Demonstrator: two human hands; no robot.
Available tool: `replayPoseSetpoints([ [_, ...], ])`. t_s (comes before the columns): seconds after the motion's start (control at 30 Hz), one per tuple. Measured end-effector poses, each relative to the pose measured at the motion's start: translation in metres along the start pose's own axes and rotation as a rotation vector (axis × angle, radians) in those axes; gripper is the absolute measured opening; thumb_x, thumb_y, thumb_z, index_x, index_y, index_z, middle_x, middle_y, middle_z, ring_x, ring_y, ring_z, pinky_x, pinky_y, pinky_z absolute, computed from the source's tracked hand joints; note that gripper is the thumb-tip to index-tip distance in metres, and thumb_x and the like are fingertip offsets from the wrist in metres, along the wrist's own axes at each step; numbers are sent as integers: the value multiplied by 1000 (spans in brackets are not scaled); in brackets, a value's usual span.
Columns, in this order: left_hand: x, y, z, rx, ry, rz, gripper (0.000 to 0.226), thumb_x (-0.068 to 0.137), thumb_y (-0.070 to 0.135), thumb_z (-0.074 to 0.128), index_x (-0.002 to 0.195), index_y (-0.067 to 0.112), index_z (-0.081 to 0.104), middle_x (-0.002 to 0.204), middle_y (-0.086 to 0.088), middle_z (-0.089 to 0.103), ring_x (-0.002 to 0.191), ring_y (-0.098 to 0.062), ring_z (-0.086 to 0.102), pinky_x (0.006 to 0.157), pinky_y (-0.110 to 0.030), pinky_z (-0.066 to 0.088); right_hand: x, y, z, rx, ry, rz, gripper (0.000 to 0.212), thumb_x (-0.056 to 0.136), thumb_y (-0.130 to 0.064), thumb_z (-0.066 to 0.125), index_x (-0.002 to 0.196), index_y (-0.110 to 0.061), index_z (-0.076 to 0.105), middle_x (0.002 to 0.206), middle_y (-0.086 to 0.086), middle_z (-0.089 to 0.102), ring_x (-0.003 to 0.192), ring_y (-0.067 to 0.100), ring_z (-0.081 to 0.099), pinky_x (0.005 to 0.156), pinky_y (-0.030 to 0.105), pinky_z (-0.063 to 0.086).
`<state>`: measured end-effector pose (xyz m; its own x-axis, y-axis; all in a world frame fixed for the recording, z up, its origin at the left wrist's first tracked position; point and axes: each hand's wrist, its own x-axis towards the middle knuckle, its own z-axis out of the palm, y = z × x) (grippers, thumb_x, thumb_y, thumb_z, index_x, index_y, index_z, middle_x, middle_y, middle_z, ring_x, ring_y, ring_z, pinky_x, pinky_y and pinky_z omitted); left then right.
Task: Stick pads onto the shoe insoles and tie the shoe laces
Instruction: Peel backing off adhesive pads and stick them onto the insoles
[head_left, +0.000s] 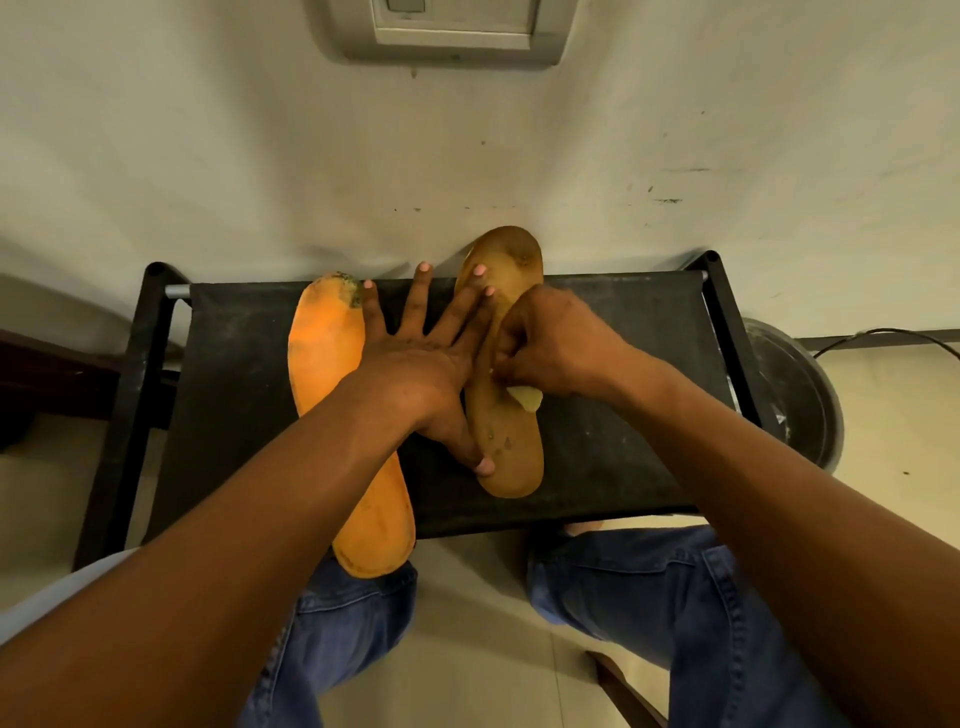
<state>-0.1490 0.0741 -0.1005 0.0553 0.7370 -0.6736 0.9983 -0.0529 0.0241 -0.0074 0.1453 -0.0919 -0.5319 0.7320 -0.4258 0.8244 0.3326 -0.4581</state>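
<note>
Two insoles lie on a black fabric stool (613, 364). The bright orange insole (324, 364) is on the left, its heel hanging over the near edge. The brown insole (511, 452) is on the right, its toe reaching past the far edge. My left hand (421, 358) is spread flat with straight fingers, the fingertips and thumb pressing the brown insole's left side. My right hand (550, 348) has its fingers curled and pinches a pale yellowish pad (527, 397) against the middle of the brown insole. No shoes or laces are in view.
The stool stands against a pale wall with a switch plate (452, 23) above. A round dark metal container (795, 395) sits on the floor to the right, with a cable behind it. My knees in blue jeans are below the stool.
</note>
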Motion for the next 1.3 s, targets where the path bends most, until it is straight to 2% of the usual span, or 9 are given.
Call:
replayPoseSetpoints([
  [0.1, 1, -1, 1, -10, -2, -1, 163, 49, 90, 72, 142, 30, -47, 137, 10, -65, 132, -40, -54, 110, -77, -15, -8, -13, 7, -106, -79, -77, 22, 81, -15, 75, 66, -20, 60, 75, 1, 64, 73, 19, 64, 63, 33, 56],
  [0.3, 1, -1, 0, -9, -11, -4, 164, 48, 91, 72, 144, 30, -46, 141, 9, -63, 132, -40, -54, 108, -78, -18, 0, 2, -2, -139, 197, 88, 28, 82, -17, 73, 67, -18, 49, 72, 4, 56, 68, 21, 61, 57, 29, 50],
  [0.4, 0, -1, 1, -1, -10, -6, 164, 48, 91, 71, 144, 30, -47, 140, 9, -63, 131, -40, -55, 108, -78, -17, -5, -2, -3, -81, 85, 82, 29, 79, -18, 76, 67, -19, 50, 73, 2, 56, 69, 19, 60, 51, 23, 42],
  [0.6, 1, -2, 1, -13, -2, -4, 164, 47, 92, 71, 144, 30, -47, 138, 11, -65, 133, -39, -54, 109, -78, -16, -24, -20, 4, -242, -165, -15, 23, 80, -22, 80, 73, -20, 58, 81, 0, 59, 75, 16, 59, 58, 23, 48],
  [0.83, 0, 0, -1, -11, -3, -18, 163, 49, 92, 71, 145, 30, -45, 138, 11, -65, 133, -39, -53, 108, -77, -18, -26, -21, 8, -198, -25, 24, 31, 79, -17, 79, 65, -20, 52, 74, 1, 57, 69, 18, 60, 54, 26, 47],
  [0.93, -2, -1, -1, -25, 2, -19, 164, 47, 92, 71, 145, 31, -45, 139, 12, -64, 134, -38, -53, 109, -76, -19, -33, -26, 8, -177, -111, -27, 33, 79, -17, 80, 63, -23, 52, 70, -4, 55, 63, 11, 55, 50, 21, 39],
  [1.07, -3, 1, -1, -41, 12, -16, 165, 45, 93, 71, 145, 31, -45, 141, 12, -62, 135, -38, -52, 109, -76, -19, -37, -29, 11, -162, -222, -82, 13, 79, -19, 81, 84, -19, 69, 84, -3, 65, 80, 14, 63, 65, 26, 53],
  [1.2, -2, 3, -2, -52, 9, -16, 164, 48, 90, 73, 146, 30, -44, 141, 12, -62, 135, -37, -53, 109, -75, -19, -34, -27, 10, -150, -108, -98, 33, 80, -14, 76, 64, -29, 52, 76, -3, 60, 79, 20, 65, 64, 32, 55],
  [1.3, -2, 2, -2, -56, 5, -18, 165, 46, 88, 75, 146, 31, -44, 139, 14, -63, 134, -36, -53, 111, -76, -17, -33, -29, 10, -155, -67, -122, 36, 82, -12, 74, 64, -31, 48, 73, -4, 58, 78, 20, 65, 65, 33, 56],
])
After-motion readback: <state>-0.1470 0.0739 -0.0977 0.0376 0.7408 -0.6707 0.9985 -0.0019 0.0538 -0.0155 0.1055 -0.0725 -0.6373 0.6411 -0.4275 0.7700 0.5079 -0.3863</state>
